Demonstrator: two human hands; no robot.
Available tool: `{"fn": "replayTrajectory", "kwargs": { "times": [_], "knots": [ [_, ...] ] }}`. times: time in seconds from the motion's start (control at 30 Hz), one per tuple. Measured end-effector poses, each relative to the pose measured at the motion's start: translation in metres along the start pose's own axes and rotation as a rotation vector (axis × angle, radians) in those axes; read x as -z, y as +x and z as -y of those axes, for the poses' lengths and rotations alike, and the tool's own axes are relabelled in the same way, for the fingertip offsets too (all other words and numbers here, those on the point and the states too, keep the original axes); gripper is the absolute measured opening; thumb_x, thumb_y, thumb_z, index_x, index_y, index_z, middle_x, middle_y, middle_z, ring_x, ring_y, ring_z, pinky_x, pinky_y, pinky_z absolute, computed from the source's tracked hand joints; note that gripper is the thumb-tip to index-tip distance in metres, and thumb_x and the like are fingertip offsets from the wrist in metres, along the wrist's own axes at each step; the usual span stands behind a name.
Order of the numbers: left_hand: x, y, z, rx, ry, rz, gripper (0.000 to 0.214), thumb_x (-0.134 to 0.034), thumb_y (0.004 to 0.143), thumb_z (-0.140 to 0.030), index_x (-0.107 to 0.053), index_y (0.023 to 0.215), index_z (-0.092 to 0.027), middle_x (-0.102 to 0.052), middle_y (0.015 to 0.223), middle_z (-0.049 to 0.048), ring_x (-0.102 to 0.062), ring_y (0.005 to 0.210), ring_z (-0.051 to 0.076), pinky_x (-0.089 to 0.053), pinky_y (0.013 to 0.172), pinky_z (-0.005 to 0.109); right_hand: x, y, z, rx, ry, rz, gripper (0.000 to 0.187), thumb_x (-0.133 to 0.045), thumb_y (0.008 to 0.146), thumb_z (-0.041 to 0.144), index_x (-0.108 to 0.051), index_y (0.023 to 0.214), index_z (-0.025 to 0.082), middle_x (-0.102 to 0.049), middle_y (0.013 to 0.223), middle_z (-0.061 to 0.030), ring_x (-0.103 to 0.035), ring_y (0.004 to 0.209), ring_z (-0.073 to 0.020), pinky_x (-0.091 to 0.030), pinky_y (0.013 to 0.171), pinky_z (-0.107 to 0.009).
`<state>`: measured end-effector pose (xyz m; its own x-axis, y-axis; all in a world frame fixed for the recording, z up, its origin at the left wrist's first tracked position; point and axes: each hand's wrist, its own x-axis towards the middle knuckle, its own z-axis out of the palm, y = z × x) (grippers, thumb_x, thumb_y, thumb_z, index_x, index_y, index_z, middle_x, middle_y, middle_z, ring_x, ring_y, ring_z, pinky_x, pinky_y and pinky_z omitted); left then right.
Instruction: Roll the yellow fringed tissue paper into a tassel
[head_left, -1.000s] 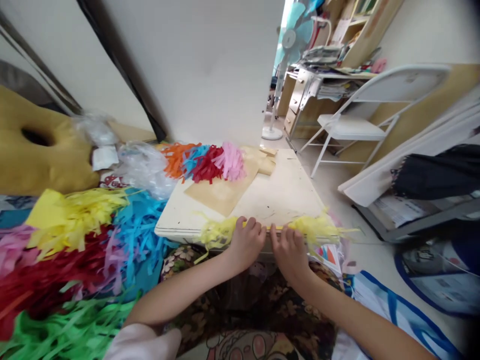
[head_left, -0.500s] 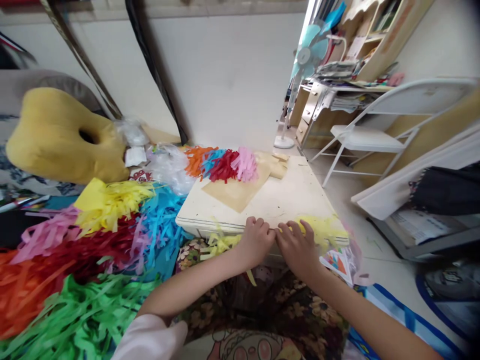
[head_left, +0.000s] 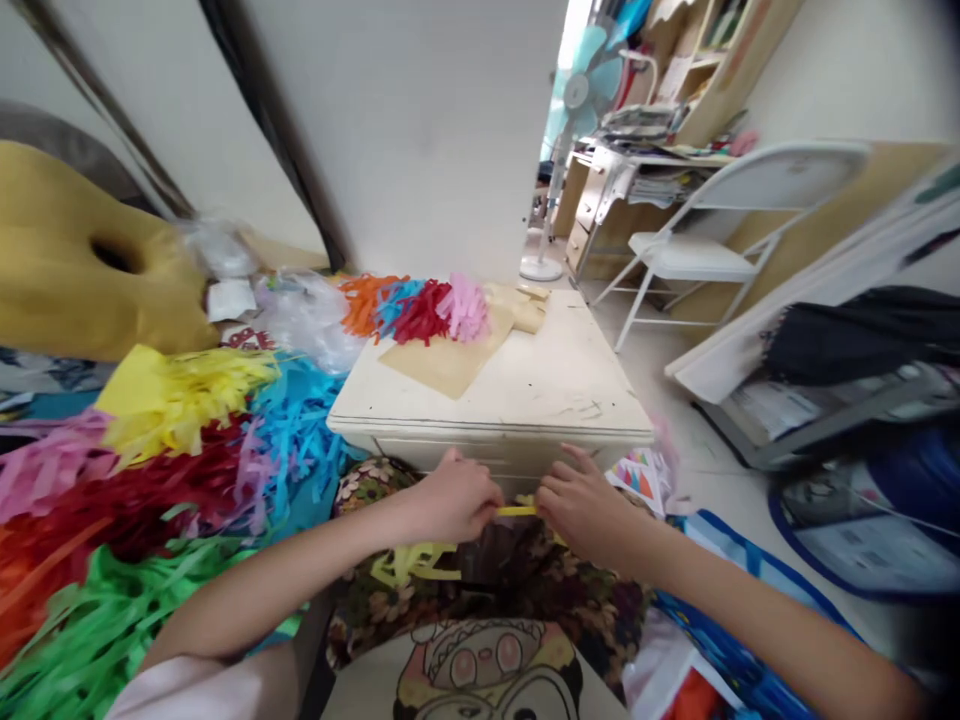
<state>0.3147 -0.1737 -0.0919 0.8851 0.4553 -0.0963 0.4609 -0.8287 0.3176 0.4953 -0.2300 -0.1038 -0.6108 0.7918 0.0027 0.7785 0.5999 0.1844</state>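
Head view showed a yellow fringed paper strip (head_left: 516, 511) stretched between both hands, just in front of the near edge of the low cream surface (head_left: 525, 400) and above the person's lap. The left hand (head_left: 450, 497) had its fingers closed in a loose fist around one end of the strip, and the loose yellow fringe (head_left: 409, 563) hung from that end onto the flowered fabric below. The right hand (head_left: 581, 500) pinched the other end, thumb and forefinger shut on it and the remaining fingers spread slightly.

On the far part of the surface lay a brown paper sheet (head_left: 446, 360), with a bundle of orange, blue, red and pink fringes (head_left: 416, 308) at its back edge. Left of the surface were heaps of yellow, blue, red and green fringed paper (head_left: 172, 440), and beyond them a yellow cushion (head_left: 82, 270). Right of the surface, well apart, stood a white folding chair (head_left: 697, 250), and behind the surface a standing fan (head_left: 562, 150).

The strip looked thin and taut, so a stronger pull from either hand would probably tear it at the uncut spine. The hanging fringe could also snag or crumple against the lap fabric if the hands dropped lower.
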Motion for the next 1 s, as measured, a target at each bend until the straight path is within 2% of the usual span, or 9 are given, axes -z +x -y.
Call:
{"fn": "replayTrajectory", "kwargs": {
  "times": [0.2, 0.33, 0.43, 0.53, 0.63, 0.7, 0.77, 0.9, 1.0],
  "knots": [
    [-0.005, 0.002, 0.016, -0.226, -0.333, 0.267, 0.025, -0.043, 0.070, -0.014, -0.062, 0.084, -0.021, -0.056, 0.060, -0.0016, -0.047, 0.057, 0.010, -0.033, 0.057, 0.020, 0.016, -0.001, -0.003, 0.049, 0.266, 0.159, 0.015, -0.044, 0.072, 0.015, -0.057, 0.066, 0.017, -0.059, 0.068, -0.0006, -0.046, 0.075, -0.0145, -0.019, 0.089, -0.042],
    [-0.001, 0.005, 0.025, -0.331, -0.681, 0.390, 0.029, -0.046, 0.071, -0.020, -0.059, 0.097, -0.020, -0.059, 0.071, 0.0007, -0.048, 0.059, 0.010, -0.036, 0.053, 0.018, 0.019, 0.004, -0.014, 0.113, 0.707, 0.181, 0.010, -0.050, 0.068, 0.015, -0.059, 0.065, 0.016, -0.057, 0.075, 0.0009, -0.048, 0.073, -0.0098, -0.031, 0.082, -0.032],
    [-0.001, 0.007, 0.026, -0.297, -0.992, 0.340, 0.029, -0.049, 0.071, -0.026, -0.059, 0.098, -0.019, -0.062, 0.082, 0.0036, -0.052, 0.071, 0.014, -0.040, 0.061, 0.021, 0.017, 0.008, -0.021, 0.114, 1.155, 0.141, 0.009, -0.052, 0.067, 0.016, -0.057, 0.061, 0.014, -0.052, 0.076, 0.0005, -0.049, 0.070, -0.0066, -0.038, 0.071, -0.022],
    [-0.008, 0.011, 0.023, -0.193, -1.284, 0.260, 0.030, -0.056, 0.066, -0.035, -0.062, 0.091, -0.018, -0.063, 0.084, 0.0037, -0.054, 0.074, 0.015, -0.040, 0.067, 0.023, 0.015, 0.011, -0.020, -0.013, 1.571, 0.042, 0.012, -0.058, 0.063, 0.021, -0.054, 0.056, 0.013, -0.048, 0.074, 0.0018, -0.049, 0.066, -0.0062, -0.040, 0.065, -0.022],
    [-0.019, 0.019, 0.019, -0.058, -1.541, 0.046, 0.027, -0.065, 0.058, -0.033, -0.064, 0.079, -0.017, -0.064, 0.077, 0.0023, -0.054, 0.067, 0.011, -0.040, 0.063, 0.022, 0.010, 0.016, -0.014, -0.176, 1.863, -0.109, 0.014, -0.063, 0.058, 0.024, -0.056, 0.056, 0.013, -0.050, 0.070, 0.0022, -0.050, 0.064, -0.0069, -0.040, 0.063, -0.023],
    [-0.025, 0.025, 0.016, 0.050, -1.734, -0.120, 0.027, -0.071, 0.049, -0.030, -0.063, 0.072, -0.017, -0.063, 0.068, 0.0003, -0.054, 0.060, 0.009, -0.039, 0.059, 0.020, 0.006, 0.021, -0.010, -0.259, 1.935, -0.196, 0.013, -0.064, 0.058, 0.024, -0.058, 0.058, 0.013, -0.053, 0.070, 0.0019, -0.051, 0.065, -0.0071, -0.039, 0.064, -0.023],
    [-0.028, 0.030, 0.013, 0.136, -1.881, -0.219, 0.030, -0.073, 0.043, -0.028, -0.061, 0.068, -0.016, -0.060, 0.059, -0.0019, -0.052, 0.054, 0.008, -0.038, 0.055, 0.019, 0.004, 0.024, -0.008, -0.315, 1.951, -0.256, 0.012, -0.064, 0.058, 0.023, -0.060, 0.059, 0.013, -0.055, 0.069, 0.0019, -0.050, 0.066, -0.0068, -0.038, 0.065, -0.022],
    [-0.028, 0.032, 0.012, 0.193, -1.932, -0.224, 0.027, -0.073, 0.044, -0.027, -0.058, 0.062, -0.013, -0.056, 0.052, -0.0022, -0.049, 0.046, 0.007, -0.037, 0.050, 0.020, 0.003, 0.027, -0.006, -0.345, 1.931, -0.223, 0.015, -0.066, 0.056, 0.025, -0.060, 0.058, 0.012, -0.055, 0.064, 0.0016, -0.049, 0.062, -0.0072, -0.037, 0.061, -0.022],
    [-0.029, 0.030, 0.013, 0.215, -1.931, -0.231, 0.025, -0.072, 0.046, -0.026, -0.056, 0.058, -0.011, -0.055, 0.050, -0.0018, -0.048, 0.045, 0.006, -0.037, 0.050, 0.020, 0.003, 0.028, -0.002, -0.437, 1.946, -0.181, 0.019, -0.067, 0.054, 0.028, -0.060, 0.060, 0.011, -0.054, 0.057, 0.0024, -0.046, 0.054, -0.0057, -0.036, 0.053, -0.020]
  ]
}}
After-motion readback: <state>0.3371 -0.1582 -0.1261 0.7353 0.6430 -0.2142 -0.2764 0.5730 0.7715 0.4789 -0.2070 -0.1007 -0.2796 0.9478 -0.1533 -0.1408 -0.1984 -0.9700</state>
